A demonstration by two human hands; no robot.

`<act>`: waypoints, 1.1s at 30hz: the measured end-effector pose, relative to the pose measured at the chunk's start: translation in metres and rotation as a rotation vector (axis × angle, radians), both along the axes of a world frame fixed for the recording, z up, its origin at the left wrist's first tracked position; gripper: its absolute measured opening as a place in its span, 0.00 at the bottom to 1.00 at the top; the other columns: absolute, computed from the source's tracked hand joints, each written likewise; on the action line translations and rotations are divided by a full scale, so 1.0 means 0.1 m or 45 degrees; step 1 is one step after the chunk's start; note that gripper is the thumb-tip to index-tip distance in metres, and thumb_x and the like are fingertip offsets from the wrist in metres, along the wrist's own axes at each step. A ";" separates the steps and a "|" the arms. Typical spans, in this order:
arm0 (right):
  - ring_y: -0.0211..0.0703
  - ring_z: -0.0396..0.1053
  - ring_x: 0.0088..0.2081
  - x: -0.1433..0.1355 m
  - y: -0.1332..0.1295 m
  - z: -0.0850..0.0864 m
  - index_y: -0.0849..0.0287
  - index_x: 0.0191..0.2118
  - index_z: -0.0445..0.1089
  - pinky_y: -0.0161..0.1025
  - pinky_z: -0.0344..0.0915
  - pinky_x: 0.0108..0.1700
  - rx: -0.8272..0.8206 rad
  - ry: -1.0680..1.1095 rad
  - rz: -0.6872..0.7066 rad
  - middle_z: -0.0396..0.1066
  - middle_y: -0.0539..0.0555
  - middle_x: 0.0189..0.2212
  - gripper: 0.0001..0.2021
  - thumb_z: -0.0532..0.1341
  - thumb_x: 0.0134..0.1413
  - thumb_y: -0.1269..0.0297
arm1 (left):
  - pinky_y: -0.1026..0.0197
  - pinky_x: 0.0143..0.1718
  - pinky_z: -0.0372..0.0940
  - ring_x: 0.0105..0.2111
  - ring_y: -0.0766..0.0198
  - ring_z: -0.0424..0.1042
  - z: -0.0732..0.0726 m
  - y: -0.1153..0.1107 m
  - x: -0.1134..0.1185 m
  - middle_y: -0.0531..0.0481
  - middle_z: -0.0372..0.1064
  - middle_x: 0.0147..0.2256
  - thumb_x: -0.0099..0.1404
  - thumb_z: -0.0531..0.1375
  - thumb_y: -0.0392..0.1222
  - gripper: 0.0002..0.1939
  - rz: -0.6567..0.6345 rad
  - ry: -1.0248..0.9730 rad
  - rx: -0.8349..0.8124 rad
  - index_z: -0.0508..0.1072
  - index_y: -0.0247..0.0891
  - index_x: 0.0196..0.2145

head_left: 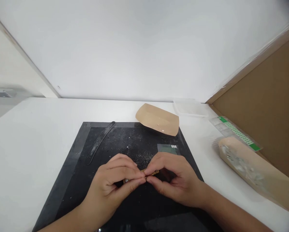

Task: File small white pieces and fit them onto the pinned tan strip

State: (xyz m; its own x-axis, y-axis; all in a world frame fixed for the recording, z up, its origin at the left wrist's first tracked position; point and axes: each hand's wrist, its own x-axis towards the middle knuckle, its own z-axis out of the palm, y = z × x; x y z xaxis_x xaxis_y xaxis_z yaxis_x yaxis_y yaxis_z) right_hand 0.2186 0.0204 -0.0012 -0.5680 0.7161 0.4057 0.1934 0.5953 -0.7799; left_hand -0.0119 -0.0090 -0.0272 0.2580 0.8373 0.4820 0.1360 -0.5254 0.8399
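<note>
Over the black mat (103, 199), my left hand (115, 180) and my right hand (175, 177) meet fingertip to fingertip. Both pinch a small, thin golden-brown piece (155, 173), which shows between and just behind the fingers. Most of it is covered, so its exact kind cannot be made out. A bit of something pale shows under my left fingers. A curved black nail file (102, 141) with white dust on it lies on the mat beyond my left hand. Just behind my right hand is a small clear and green packet (168, 148) with white ovals.
A brown paper tray (156, 119) sits across the mat's far edge. Behind it stands a clear plastic box (190, 108). On the right are a green-labelled clear packet (238, 132) and another paper tray (275, 180) holding many clear pieces. White dust specks the mat.
</note>
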 end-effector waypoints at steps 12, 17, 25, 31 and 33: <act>0.39 0.76 0.36 -0.01 0.00 0.00 0.56 0.43 0.76 0.35 0.75 0.40 0.133 0.025 0.042 0.79 0.52 0.34 0.03 0.66 0.67 0.70 | 0.56 0.41 0.76 0.35 0.62 0.81 -0.03 0.00 -0.01 0.54 0.84 0.33 0.70 0.70 0.38 0.05 -0.044 0.002 -0.039 0.86 0.47 0.41; 0.39 0.75 0.34 -0.04 -0.01 0.03 0.56 0.42 0.76 0.35 0.75 0.38 0.251 0.036 0.024 0.79 0.52 0.33 0.06 0.66 0.62 0.74 | 0.59 0.39 0.74 0.33 0.65 0.80 -0.02 0.00 -0.02 0.56 0.84 0.35 0.69 0.71 0.35 0.07 -0.073 0.035 0.023 0.85 0.46 0.43; 0.38 0.73 0.33 0.11 0.09 0.01 0.56 0.41 0.74 0.36 0.72 0.36 0.468 -0.108 -0.074 0.76 0.51 0.32 0.08 0.66 0.59 0.76 | 0.53 0.49 0.67 0.35 0.66 0.78 -0.07 0.03 0.01 0.55 0.83 0.40 0.68 0.71 0.32 0.11 -0.002 0.348 0.340 0.79 0.40 0.46; 0.39 0.70 0.33 0.28 0.17 -0.09 0.57 0.44 0.74 0.38 0.69 0.37 0.574 -0.457 0.012 0.75 0.52 0.34 0.08 0.67 0.61 0.75 | 0.49 0.52 0.67 0.45 0.55 0.72 -0.13 0.03 0.05 0.47 0.80 0.42 0.68 0.72 0.40 0.15 0.153 0.490 0.301 0.78 0.38 0.50; 0.39 0.70 0.33 0.28 0.16 -0.12 0.58 0.44 0.74 0.38 0.68 0.37 0.586 -0.503 0.038 0.75 0.52 0.34 0.06 0.66 0.63 0.74 | 0.48 0.54 0.66 0.46 0.55 0.71 -0.15 0.04 0.07 0.47 0.79 0.42 0.68 0.71 0.41 0.14 0.139 0.501 0.272 0.78 0.38 0.50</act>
State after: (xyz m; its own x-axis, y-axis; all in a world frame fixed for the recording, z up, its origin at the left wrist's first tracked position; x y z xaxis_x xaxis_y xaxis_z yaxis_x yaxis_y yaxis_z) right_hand 0.2465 0.0366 -0.0127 -0.7559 0.4987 0.4242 0.3938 0.8639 -0.3141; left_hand -0.0049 -0.0054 -0.0423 0.3718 0.7623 0.5297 0.4868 -0.6460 0.5879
